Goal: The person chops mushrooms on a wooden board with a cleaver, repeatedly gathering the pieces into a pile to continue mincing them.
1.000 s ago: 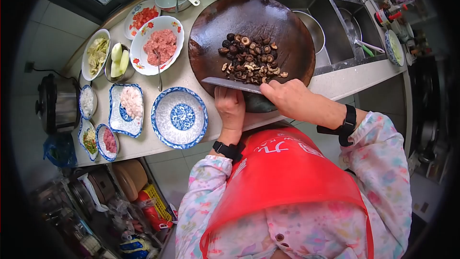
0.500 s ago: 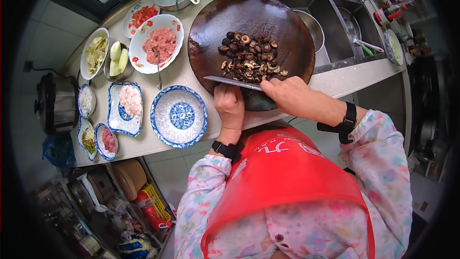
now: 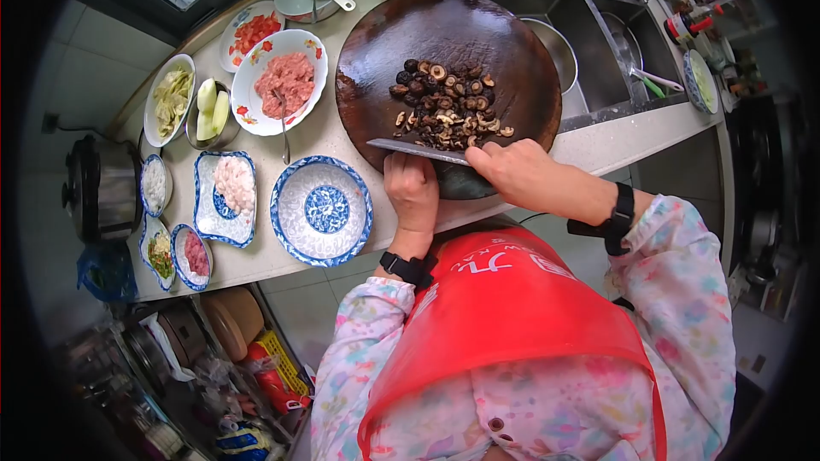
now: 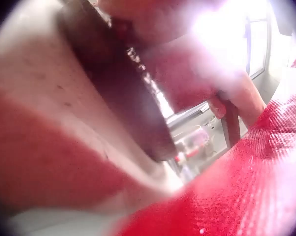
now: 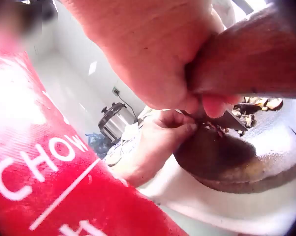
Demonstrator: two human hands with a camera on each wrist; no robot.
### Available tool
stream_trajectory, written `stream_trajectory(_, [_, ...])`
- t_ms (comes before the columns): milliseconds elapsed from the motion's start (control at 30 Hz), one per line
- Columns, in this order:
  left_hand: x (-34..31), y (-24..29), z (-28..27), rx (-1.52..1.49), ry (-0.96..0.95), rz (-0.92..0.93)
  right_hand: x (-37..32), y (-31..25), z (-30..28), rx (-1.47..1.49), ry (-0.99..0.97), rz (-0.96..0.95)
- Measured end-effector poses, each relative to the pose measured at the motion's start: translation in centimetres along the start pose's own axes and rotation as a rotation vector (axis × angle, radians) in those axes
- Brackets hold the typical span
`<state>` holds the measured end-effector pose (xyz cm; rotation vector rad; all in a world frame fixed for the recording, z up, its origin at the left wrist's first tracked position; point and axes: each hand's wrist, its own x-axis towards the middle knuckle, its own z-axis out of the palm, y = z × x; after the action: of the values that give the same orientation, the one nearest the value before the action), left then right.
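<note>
In the head view, my right hand [image 3: 519,175] grips the knife [image 3: 416,151] by its handle, and the blade crosses the near part of a round wooden chopping board [image 3: 376,43]. The thick brown knife handle [image 5: 251,56] fills the top of the right wrist view. Close behind the blade, my left hand [image 3: 412,192] has its fingers curled, thumb and fingertips holding a mushroom that is mostly hidden. Beyond the blade lie sliced mushrooms [image 3: 453,130], with whole dark mushrooms [image 3: 418,85] heaped behind them. The left wrist view is blurred.
Left of the board stand a blue-patterned bowl [image 3: 295,222], a bowl of minced meat [image 3: 286,81], a square dish [image 3: 205,205] with pale pink pieces and several smaller dishes. A sink [image 3: 589,60] lies to the right. The red apron [image 3: 512,316] hangs close against the counter edge.
The knife blade shifts slightly right along with both hands, which stay close together at the near side of the board. The mushroom heap looks the same.
</note>
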<state>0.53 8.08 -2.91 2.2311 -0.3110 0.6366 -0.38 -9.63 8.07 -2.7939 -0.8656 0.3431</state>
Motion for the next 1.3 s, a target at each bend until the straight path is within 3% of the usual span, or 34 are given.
stream_trajectory(133, [0.0,-0.1,0.0,0.013,0.023,0.022,2.9,-1.1,0.7,0.004,0.043,-0.019])
stream_trajectory(300, [-0.2,-0.2,0.0,-0.005,0.007,-0.008,1.6,0.4,1.0,0.035,0.098,-0.002])
stream_trajectory(600, [0.0,0.0,0.0,0.004,-0.002,-0.022,2.3,0.1,0.8,0.087,-0.003,0.027])
stream_trajectory(767, [0.1,0.0,0.0,-0.010,0.026,-0.004,0.2,0.6,0.7,0.074,0.110,-0.025])
stream_trajectory(867, [-0.1,0.0,0.1,-0.007,0.016,-0.018,-0.5,-0.5,-0.5,0.003,-0.015,0.009])
stream_trajectory(1167, [0.0,-0.2,0.2,-0.011,0.023,-0.015,0.5,0.7,1.3,0.026,0.078,-0.012])
stream_trajectory(1300, [-0.2,0.0,0.1,-0.004,0.014,-0.033,-0.1,0.1,0.3,0.049,-0.002,-0.007])
